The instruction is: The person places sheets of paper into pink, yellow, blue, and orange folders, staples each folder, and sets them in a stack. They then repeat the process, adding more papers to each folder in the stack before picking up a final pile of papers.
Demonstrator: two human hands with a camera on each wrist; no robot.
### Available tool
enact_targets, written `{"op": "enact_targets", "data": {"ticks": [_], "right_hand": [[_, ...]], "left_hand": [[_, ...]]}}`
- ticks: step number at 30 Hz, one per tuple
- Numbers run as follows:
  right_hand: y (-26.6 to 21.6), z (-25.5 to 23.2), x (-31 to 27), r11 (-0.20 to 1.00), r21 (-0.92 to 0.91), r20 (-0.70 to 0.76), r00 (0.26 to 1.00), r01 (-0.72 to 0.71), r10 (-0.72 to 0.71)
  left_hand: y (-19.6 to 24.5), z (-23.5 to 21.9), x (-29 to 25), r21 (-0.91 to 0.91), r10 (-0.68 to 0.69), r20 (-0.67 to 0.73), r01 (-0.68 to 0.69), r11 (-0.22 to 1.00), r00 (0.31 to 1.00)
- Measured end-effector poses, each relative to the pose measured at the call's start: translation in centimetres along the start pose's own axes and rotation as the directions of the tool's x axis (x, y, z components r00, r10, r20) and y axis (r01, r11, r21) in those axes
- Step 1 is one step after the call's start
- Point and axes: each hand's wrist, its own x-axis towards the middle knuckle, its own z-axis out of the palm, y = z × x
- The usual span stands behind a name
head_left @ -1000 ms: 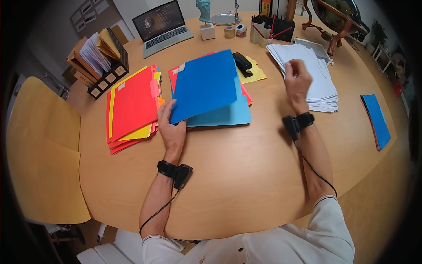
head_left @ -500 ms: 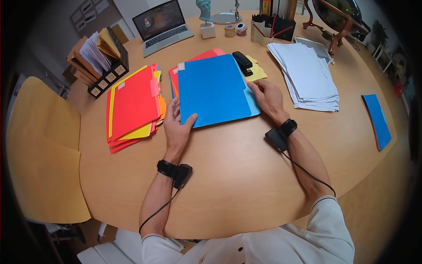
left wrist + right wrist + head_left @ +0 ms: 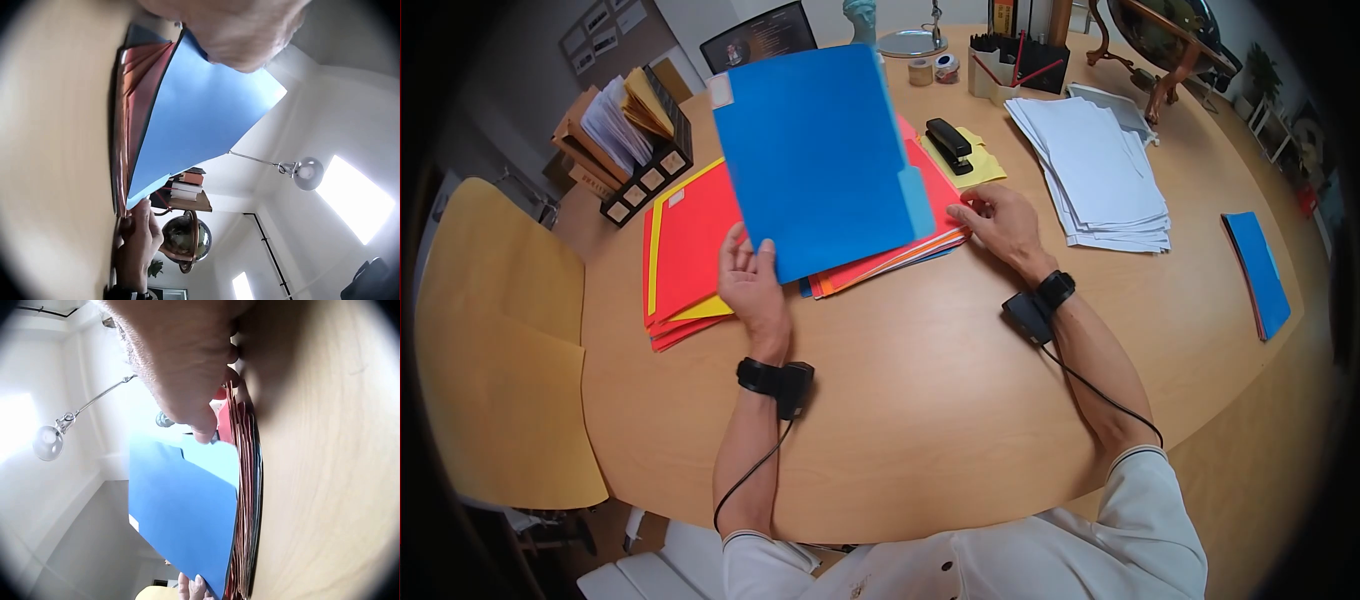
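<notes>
Raised and tilted over the desk is a blue folder (image 3: 815, 160) with a white label and a lighter blue tab. My left hand (image 3: 752, 290) pinches its lower left corner, thumb on the front face. Beneath it lies a stack of folders (image 3: 935, 243), red on top, with orange and blue edges showing. My right hand (image 3: 1005, 225) grips the right edge of this stack, fingers curled and thumb over the top; the right wrist view shows the layered edges (image 3: 247, 487) beside its fingers. To the left, another pile of red and yellow folders (image 3: 690, 235) is partly covered by the raised folder.
A black stapler (image 3: 948, 146) and yellow paper (image 3: 985, 158) lie behind the stack. White sheets (image 3: 1090, 180) are piled to the right, with a narrow blue folder (image 3: 1256, 277) farther out. A file holder (image 3: 645, 175), laptop (image 3: 760, 38), pen holder (image 3: 995, 75) and globe (image 3: 1170, 40) stand around.
My right hand came from the white sheets to the folder stack's right edge. The blue folder has been lifted off the stack and moved up and left in my left hand, uncovering red.
</notes>
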Motion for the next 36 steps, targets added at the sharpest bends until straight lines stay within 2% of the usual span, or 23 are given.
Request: {"op": "enact_targets", "data": {"ticks": [1,2,4,8,10,14,17,19,20,21,22,23,25,27,29,31,33,34,36], "right_hand": [[0.0,0.0,0.0,1.0,0.001,-0.002,1.0,-0.003,0.003],[0.1,0.0,0.0,1.0,0.005,-0.006,1.0,0.004,-0.004],[0.3,0.1,0.1,1.0,0.009,-0.013,1.0,0.007,-0.006],[0.9,0.6,0.2,0.999,0.0,-0.044,0.999,0.032,-0.032],[1.2,0.8,0.2,1.0,0.0,-0.052,0.998,0.027,-0.027],[1.6,1.1,0.2,0.999,0.018,-0.094,0.995,0.046,-0.044],[2.0,1.3,0.2,0.998,0.021,-0.107,0.992,0.066,-0.063],[2.1,1.4,0.3,0.997,0.015,-0.115,0.99,0.079,-0.077],[2.2,1.4,0.3,0.997,0.014,-0.119,0.99,0.077,-0.075],[2.2,1.5,0.3,0.997,0.012,-0.122,0.99,0.075,-0.073],[2.3,1.5,0.4,0.997,0.012,-0.121,0.99,0.075,-0.073],[2.4,1.5,0.4,0.997,0.014,-0.122,0.99,0.079,-0.077],[2.2,1.6,0.4,0.996,0.016,-0.12,0.989,0.083,-0.081],[1.8,1.3,0.4,0.999,0.033,-0.1,0.995,0.035,-0.031],[2.3,1.4,0.5,0.998,0.024,-0.104,0.993,0.055,-0.052],[2.6,1.5,0.5,0.997,0.016,-0.108,0.992,0.074,-0.071],[2.5,1.5,0.6,0.998,0.037,-0.098,0.994,0.057,-0.053],[2.5,1.5,0.5,0.998,0.036,-0.098,0.994,0.057,-0.054],[2.1,1.2,0.4,0.998,0.048,-0.078,0.997,0.027,-0.023]], "left_hand": [[0.3,-0.5,0.8,-0.05,0.006,-0.074,-0.009,0.999,0.997],[0.6,-1.2,1.6,-0.05,0.006,-0.069,-0.009,0.999,0.998],[1.1,-3.0,3.6,-0.002,0.037,-0.23,-0.039,0.999,0.972],[0.4,-9.4,7.4,0.068,0.07,-0.274,-0.053,0.996,0.959],[0.4,-12.3,8.5,0.141,0.023,-0.336,0.026,0.99,0.942],[-1.0,-18.0,9.6,0.18,-0.035,-0.352,0.105,0.978,0.935],[-1.8,-20.0,9.7,0.257,-0.056,-0.386,0.166,0.952,0.921],[-2.8,-20.6,9.7,0.482,0.071,-0.422,0.157,0.862,0.904],[-2.6,-20.2,9.6,0.482,0.071,-0.421,0.157,0.862,0.904],[-2.2,-19.1,9.3,0.705,0.28,-0.385,0.084,0.704,0.879],[-1.8,-17.9,9.1,0.874,0.468,-0.292,0.034,0.484,0.834],[-1.3,-16.4,8.9,0.874,0.467,-0.292,0.035,0.484,0.834],[-0.1,-12.8,8.3,0.761,0.442,-0.203,-0.143,0.633,0.874],[1.4,-8.7,6.8,0.639,0.314,-0.091,-0.186,0.747,0.945],[2.0,-5.4,5.2,0.56,0.192,0.102,-0.215,0.8,0.976],[2.2,-2.4,3.0,0.547,0.086,0.335,-0.268,0.793,0.938],[2.1,0.1,0.4,0.524,-0.114,0.501,-0.196,0.829,0.858],[1.3,0.5,-0.7,0.524,-0.115,0.501,-0.195,0.829,0.858],[-0.5,0.9,-2.3,0.692,-0.158,0.676,-0.548,0.47,0.72]]}}
